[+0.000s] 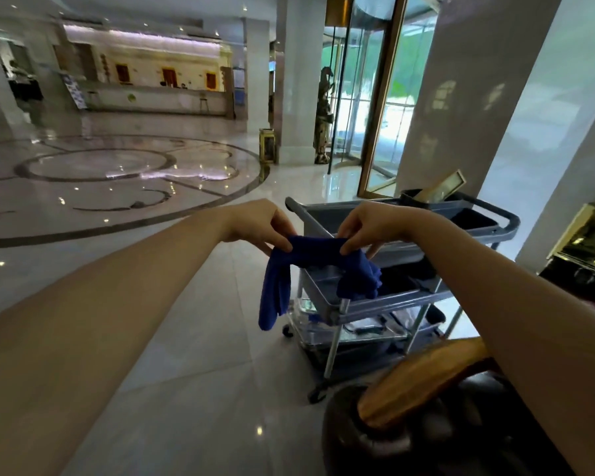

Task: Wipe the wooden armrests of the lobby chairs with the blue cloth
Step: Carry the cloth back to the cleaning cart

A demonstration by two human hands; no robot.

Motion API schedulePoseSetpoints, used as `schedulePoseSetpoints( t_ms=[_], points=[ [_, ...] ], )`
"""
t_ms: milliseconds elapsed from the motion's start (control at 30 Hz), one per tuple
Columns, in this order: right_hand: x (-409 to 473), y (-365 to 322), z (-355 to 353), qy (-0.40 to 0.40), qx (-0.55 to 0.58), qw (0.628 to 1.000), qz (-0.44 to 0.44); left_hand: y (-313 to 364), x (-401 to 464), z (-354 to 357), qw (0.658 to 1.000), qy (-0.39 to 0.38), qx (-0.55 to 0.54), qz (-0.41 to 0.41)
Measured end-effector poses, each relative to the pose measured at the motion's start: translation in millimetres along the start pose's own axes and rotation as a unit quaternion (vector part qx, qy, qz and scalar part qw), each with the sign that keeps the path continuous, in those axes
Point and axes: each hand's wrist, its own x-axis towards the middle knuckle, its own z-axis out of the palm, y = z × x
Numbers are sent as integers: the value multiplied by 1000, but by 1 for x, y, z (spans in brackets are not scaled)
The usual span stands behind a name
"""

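Observation:
Both my hands hold the blue cloth (318, 261) stretched between them, up in the air over the grey cleaning cart. My left hand (256, 223) pinches its left end, from which a long fold hangs down. My right hand (375, 226) pinches the right end, where the rest bunches and droops. A wooden armrest (416, 383) of a dark leather lobby chair (392, 438) lies at the lower right, below my right forearm and apart from the cloth.
The grey three-shelf cart (392, 304) on wheels stands just beyond the chair, with bins and a framed board on top. A white pillar (468, 97) and a revolving glass door (368, 97) are behind it. Polished marble floor (152, 304) spreads to the left. A gold stand (588, 242) sits at right.

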Motion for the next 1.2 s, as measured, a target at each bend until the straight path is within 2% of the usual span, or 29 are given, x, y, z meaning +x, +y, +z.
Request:
schedulePoseSetpoints(
  t_ms=[300,600,867,1200],
  points=[
    [179,74,-91,58,-3,997,59,-71,234,-91,995,-55,38,71],
    [293,152,-169,154,32,970,185,-85,463,-151,973,-129,100,165],
    [374,268,-196,180,52,949,252,-107,636,-121,944,-197,133,228],
    [448,420,-186,160,70,919,354,-145,804,-31,920,-290,132,229]
  ],
)
